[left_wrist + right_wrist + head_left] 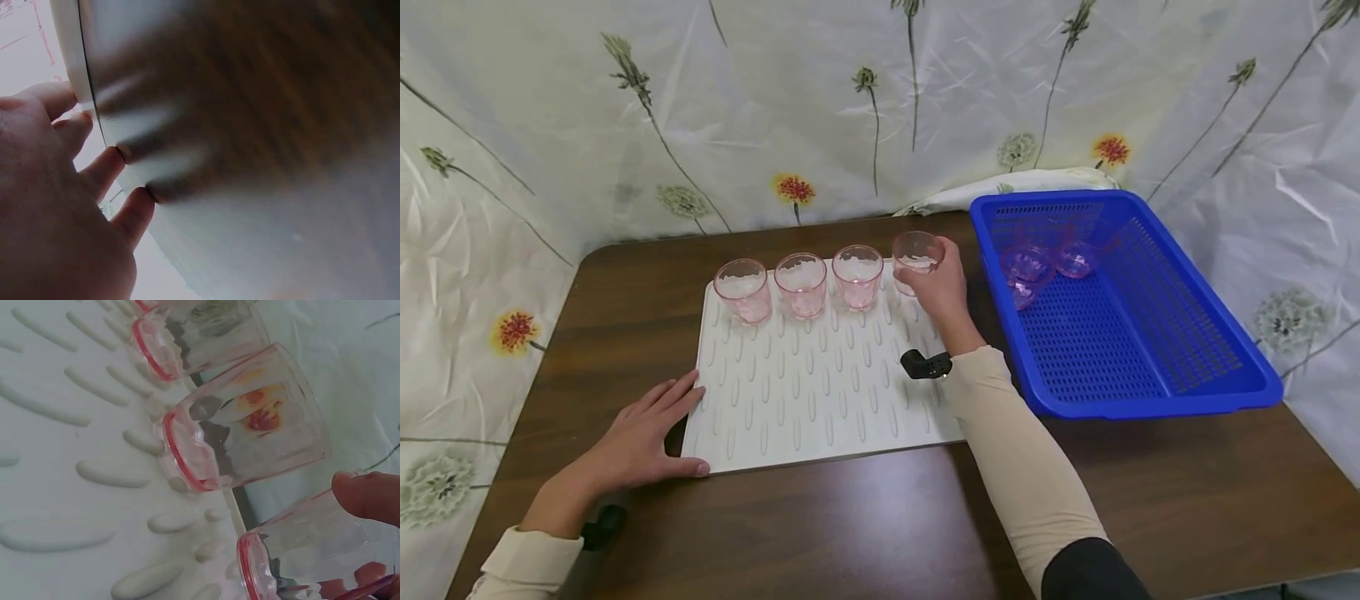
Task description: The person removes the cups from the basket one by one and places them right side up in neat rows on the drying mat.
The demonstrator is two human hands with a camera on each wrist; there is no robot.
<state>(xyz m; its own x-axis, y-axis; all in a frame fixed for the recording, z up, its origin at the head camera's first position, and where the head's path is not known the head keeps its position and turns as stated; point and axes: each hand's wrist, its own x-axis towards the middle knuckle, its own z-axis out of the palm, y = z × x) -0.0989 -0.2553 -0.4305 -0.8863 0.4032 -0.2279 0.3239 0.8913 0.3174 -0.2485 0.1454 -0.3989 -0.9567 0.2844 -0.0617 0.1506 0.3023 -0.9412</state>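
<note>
My right hand (pixel 942 287) grips a clear pink-tinted drinking glass (pixel 917 247) at the back right corner of a white ridged drying board (pixel 842 367). In the right wrist view, a fingertip lies against the wall of that glass (pixel 312 544), whose base is close to the board. Left of it, three matching glasses (pixel 858 277) stand upright in a row along the board's back edge. Fingers spread, my left hand (pixel 640 437) touches the board's left edge at the front corner. The left wrist view shows its fingertips (pixel 140 206) on that edge.
A blue perforated plastic basket (pixel 1112 408) stands right of the board, close beside my right forearm. Several pink glasses (pixel 1026 265) lie inside its back left part. Dark wooden table (pixel 850 525) surrounds the board; a floral plastic sheet (pixel 820 108) hangs behind.
</note>
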